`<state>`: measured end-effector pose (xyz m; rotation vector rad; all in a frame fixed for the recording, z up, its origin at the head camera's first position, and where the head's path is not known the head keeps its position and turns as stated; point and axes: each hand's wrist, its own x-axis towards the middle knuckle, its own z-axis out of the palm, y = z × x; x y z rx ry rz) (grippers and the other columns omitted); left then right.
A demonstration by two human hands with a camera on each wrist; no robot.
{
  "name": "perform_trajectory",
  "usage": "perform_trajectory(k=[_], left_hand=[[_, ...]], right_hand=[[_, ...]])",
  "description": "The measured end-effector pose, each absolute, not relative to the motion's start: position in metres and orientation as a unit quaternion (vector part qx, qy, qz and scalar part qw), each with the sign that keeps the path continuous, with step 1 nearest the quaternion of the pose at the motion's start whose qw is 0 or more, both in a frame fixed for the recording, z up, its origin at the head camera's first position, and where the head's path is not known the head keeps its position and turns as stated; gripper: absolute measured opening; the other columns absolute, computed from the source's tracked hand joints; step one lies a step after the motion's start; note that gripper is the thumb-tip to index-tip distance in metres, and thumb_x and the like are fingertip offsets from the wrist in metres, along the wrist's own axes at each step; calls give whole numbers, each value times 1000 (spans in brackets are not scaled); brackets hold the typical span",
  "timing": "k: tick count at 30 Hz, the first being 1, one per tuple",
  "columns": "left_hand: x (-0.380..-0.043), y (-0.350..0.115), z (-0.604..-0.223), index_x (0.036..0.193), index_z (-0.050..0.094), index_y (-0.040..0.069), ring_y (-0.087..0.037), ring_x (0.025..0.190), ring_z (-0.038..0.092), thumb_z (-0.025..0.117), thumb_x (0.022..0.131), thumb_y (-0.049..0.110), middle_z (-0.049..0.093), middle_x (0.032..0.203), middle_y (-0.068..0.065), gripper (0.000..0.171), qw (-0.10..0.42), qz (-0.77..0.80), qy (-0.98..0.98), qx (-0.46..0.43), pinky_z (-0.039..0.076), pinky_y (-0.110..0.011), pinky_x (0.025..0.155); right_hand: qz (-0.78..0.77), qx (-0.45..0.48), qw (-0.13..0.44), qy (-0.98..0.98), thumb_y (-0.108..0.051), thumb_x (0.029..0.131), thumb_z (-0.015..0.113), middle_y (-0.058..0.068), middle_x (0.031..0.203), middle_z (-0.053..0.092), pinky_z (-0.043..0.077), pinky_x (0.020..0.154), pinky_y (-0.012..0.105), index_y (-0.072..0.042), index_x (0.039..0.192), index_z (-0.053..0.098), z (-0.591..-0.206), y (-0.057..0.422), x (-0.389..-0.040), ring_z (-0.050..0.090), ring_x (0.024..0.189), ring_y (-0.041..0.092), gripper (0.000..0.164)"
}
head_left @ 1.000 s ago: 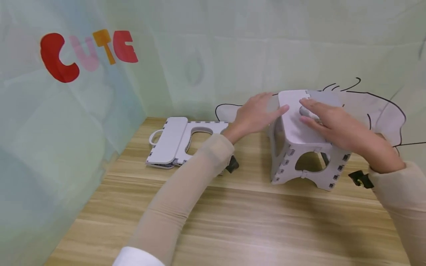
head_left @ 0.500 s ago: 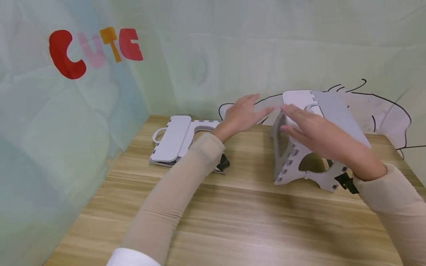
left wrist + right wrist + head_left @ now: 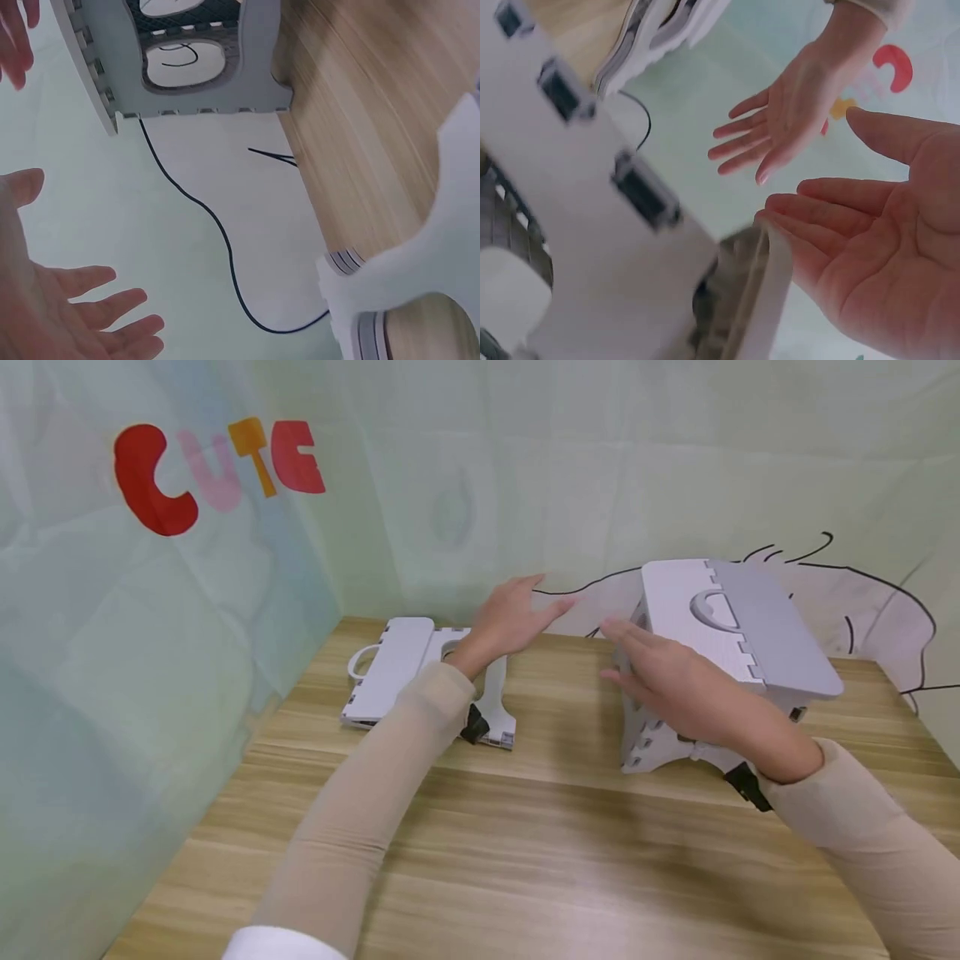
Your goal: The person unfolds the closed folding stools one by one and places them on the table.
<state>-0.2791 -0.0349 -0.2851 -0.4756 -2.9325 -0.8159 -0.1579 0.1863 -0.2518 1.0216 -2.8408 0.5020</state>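
Note:
An unfolded white folding step stool (image 3: 678, 589) stands upright at the right, its top half white and half greyish, with a loop handle (image 3: 712, 612) in the middle. My right hand (image 3: 675, 685) hovers in front of its left side, fingers extended and holding nothing. Palm and straight fingers of that hand (image 3: 885, 232) show in the right wrist view. To the left, a second stool (image 3: 393, 668) lies folded flat on the table. Above its right end is my left hand (image 3: 510, 620), thumb and fingers spread, empty. My forearm hides part of the folded stool.
Both stools rest on a wood-grain table (image 3: 540, 860). Behind it hangs a pale green cloth backdrop (image 3: 570, 485) with black line drawing. Coloured letters reading CUTE (image 3: 156, 485) mark the left side. Dark wrist-worn pieces (image 3: 474, 725) show under each cuff.
Both hands have moved left, away from the standing stool. The right hand came off the area over its top, uncovering the handle. The stools keep their places.

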Motion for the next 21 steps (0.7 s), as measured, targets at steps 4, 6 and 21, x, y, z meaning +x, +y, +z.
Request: perform_trajectory(k=[4,6,21], left_hand=[[-280,-47,-291,156,35,14,-24,144,32,41,95,71,38,157,-5,84,27,-266,-953,-142,31,-41,115],[-281,-53,-294,156,34,15,-25,144,32,40,95,72,37,157,-6,84,23,-264,-954,-136,31,-44,115],[-285,-93,-312,155,36,13,-28,143,34,37,96,71,38,157,-8,83,28,-246,-965,-92,36,-48,111]], right_hand=[[150,337,38,-929,-18,104,56,28,153,35,41,106,53,10,150,32,-261,175,-158,41,136,42,59],[146,337,37,-930,-19,104,56,29,152,36,41,106,53,11,149,32,-267,170,-158,41,136,42,59],[191,334,10,-923,-21,102,60,29,152,37,44,103,53,10,149,34,-306,133,-160,50,127,43,62]])
